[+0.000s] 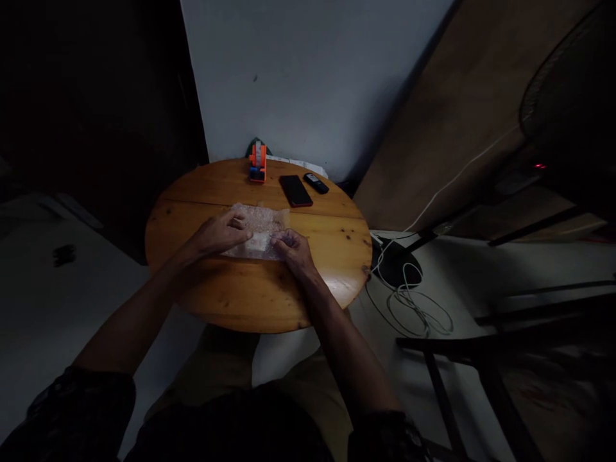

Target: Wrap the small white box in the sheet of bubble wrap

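Note:
A sheet of clear bubble wrap [260, 221] lies on the round wooden table [231, 301], partly folded over along its near side. My left hand [220, 233] rests on the wrap's left part, its fingers reaching over it and slightly apart. At the wrap's right edge, my right hand [293, 249] pinches the plastic between thumb and fingers. Whether anything lies inside the fold is too dim to tell.
An orange tape dispenser [258, 162] stands at the table's far edge. Right of it lie a dark smartphone [296, 190] and a small black keypad phone [316, 183]. White cables [414, 301] coil on the floor at right, near a dark chair [443, 385] and a fan.

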`<action>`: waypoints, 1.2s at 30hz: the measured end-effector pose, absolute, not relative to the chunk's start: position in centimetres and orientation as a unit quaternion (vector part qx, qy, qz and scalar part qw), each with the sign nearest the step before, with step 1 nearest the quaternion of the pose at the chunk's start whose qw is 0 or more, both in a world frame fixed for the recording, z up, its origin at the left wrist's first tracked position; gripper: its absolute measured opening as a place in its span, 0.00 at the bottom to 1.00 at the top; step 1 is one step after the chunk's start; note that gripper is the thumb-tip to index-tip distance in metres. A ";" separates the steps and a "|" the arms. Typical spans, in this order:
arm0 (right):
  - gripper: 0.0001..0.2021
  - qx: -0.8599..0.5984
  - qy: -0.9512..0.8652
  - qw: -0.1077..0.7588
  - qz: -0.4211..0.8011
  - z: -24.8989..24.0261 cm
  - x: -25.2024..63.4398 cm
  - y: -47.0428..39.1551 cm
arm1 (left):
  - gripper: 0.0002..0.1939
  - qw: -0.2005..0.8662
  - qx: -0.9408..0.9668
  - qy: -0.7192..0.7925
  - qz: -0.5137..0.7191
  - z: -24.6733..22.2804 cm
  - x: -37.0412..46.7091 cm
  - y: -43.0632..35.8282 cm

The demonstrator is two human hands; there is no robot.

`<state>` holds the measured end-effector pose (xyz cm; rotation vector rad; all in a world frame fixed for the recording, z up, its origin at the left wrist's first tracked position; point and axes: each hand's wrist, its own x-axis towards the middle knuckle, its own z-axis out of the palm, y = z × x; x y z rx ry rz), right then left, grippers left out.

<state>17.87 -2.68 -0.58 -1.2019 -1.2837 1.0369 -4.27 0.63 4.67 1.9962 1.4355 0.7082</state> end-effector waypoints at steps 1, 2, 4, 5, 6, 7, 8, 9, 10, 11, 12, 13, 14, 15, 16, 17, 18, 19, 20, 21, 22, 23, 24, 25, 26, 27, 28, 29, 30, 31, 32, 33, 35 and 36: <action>0.14 -0.507 -0.532 0.521 0.435 -0.4 17.8 -2.8 | 0.29 0.300 0.750 0.525 0.266 4.6 -4.4 0.7; 0.13 -0.510 -0.528 0.519 0.438 -0.2 17.7 -2.9 | 0.30 0.304 0.758 0.514 0.260 4.6 -4.5 0.7; 0.12 -0.514 -0.521 0.518 0.442 0.1 17.6 -3.2 | 0.25 0.306 0.774 0.499 0.242 4.7 -4.4 0.8; 0.12 -0.516 -0.519 0.519 0.441 0.2 17.6 -3.2 | 0.22 0.314 0.776 0.494 0.238 4.7 -4.2 0.9; 0.11 -0.518 -0.517 0.521 0.439 0.3 17.6 -3.3 | 0.20 0.328 0.772 0.488 0.240 4.7 -4.0 0.9; 0.11 -0.521 -0.515 0.522 0.437 0.3 17.6 -3.3 | 0.18 0.348 0.764 0.484 0.246 4.6 -3.7 1.0; 0.11 -0.524 -0.513 0.523 0.435 0.3 17.6 -3.2 | 0.18 0.370 0.753 0.479 0.256 4.5 -3.5 1.0; 0.11 -0.525 -0.510 0.522 0.437 0.3 17.6 -3.2 | 0.17 0.391 0.742 0.474 0.268 4.4 -3.2 1.0; 0.11 -0.526 -0.506 0.523 0.441 0.2 17.6 -3.2 | 0.17 0.408 0.731 0.470 0.279 4.3 -2.9 0.9; 0.12 -0.525 -0.504 0.522 0.445 0.2 17.6 -3.2 | 0.17 0.421 0.722 0.468 0.287 4.1 -2.7 0.9; 0.12 -0.524 -0.502 0.523 0.448 0.2 17.7 -3.2 | 0.16 0.429 0.714 0.469 0.294 4.0 -2.5 0.7; 0.12 -0.521 -0.501 0.525 0.450 0.2 17.7 -3.2 | 0.16 0.433 0.706 0.473 0.300 3.9 -2.3 0.6; 0.12 -0.518 -0.502 0.527 0.450 0.1 17.7 -3.2 | 0.15 0.435 0.700 0.477 0.304 3.8 -2.2 0.5; 0.12 -0.515 -0.503 0.529 0.449 0.1 17.7 -3.2 | 0.15 0.434 0.696 0.481 0.309 3.8 -2.1 0.3; 0.13 -0.513 -0.504 0.532 0.446 0.1 17.7 -3.2 | 0.14 0.430 0.695 0.484 0.314 3.7 -2.0 0.2; 0.13 -0.512 -0.504 0.535 0.444 0.1 17.8 -3.3 | 0.13 0.422 0.697 0.484 0.319 3.6 -2.0 0.2; 0.14 -0.513 -0.504 0.537 0.441 0.1 17.8 -3.3 | 0.13 0.416 0.700 0.482 0.324 3.6 -1.9 0.1; 0.14 -0.514 -0.504 0.538 0.438 0.1 17.8 -3.3 | 0.12 0.411 0.701 0.481 0.329 3.5 -1.9 0.1; 0.14 -0.517 -0.505 0.539 0.433 0.1 17.9 -3.2 | 0.12 0.410 0.699 0.482 0.334 3.4 -1.9 0.1; 0.14 -0.520 -0.508 0.540 0.425 0.0 17.9 -3.2 | 0.12 0.411 0.695 0.484 0.336 3.2 -1.9 0.2; 0.14 -0.525 -0.513 0.538 0.414 0.0 17.9 -3.1 | 0.12 0.415 0.691 0.487 0.337 3.1 -1.9 0.2; 0.13 -0.532 -0.520 0.535 0.402 -0.2 17.9 -3.0 | 0.12 0.419 0.687 0.489 0.337 3.0 -1.9 0.3; 0.12 -0.539 -0.527 0.531 0.387 -0.3 18.0 -2.9 | 0.11 0.422 0.684 0.490 0.337 2.9 -1.8 0.3; 0.11 -0.547 -0.534 0.526 0.373 -0.5 18.0 -2.8 | 0.11 0.424 0.683 0.490 0.337 2.9 -1.8 0.4; 0.11 -0.554 -0.544 0.518 0.359 -0.7 18.0 -2.7 | 0.11 0.426 0.683 0.488 0.337 3.0 -1.8 0.4; 0.10 -0.561 -0.555 0.511 0.341 -0.9 18.1 -2.7 | 0.11 0.429 0.684 0.485 0.336 3.0 -1.8 0.4; 0.10 -0.567 -0.569 0.504 0.317 -1.1 18.1 -2.7 | 0.11 0.431 0.686 0.481 0.334 3.2 -1.7 0.4; 0.09 -0.573 -0.587 0.497 0.284 -1.1 18.1 -2.8 | 0.11 0.434 0.689 0.477 0.330 3.3 -1.7 0.4; 0.09 -0.577 -0.608 0.490 0.238 -1.1 18.1 -3.0 | 0.11 0.437 0.693 0.473 0.325 3.4 -1.7 0.4; 0.10 -0.581 -0.629 0.482 0.183 -1.0 18.1 -3.3 | 0.10 0.439 0.698 0.468 0.319 3.5 -1.7 0.4; 0.10 -0.583 -0.650 0.471 0.123 -0.7 18.0 -3.6 | 0.10 0.439 0.700 0.466 0.315 3.5 -1.7 0.5; 0.11 -0.581 -0.672 0.455 0.066 -0.5 17.8 -4.0 | 0.10 0.437 0.702 0.465 0.314 3.5 -1.7 0.6; 0.12 -0.559 -0.724 0.405 -0.019 0.2 17.1 -4.8 | 0.10 0.426 0.711 0.464 0.313 3.4 -1.7 0.9; 0.12 -0.539 -0.754 0.373 -0.040 0.4 16.7 -5.2 | 0.10 0.418 0.716 0.462 0.313 3.4 -1.7 1.1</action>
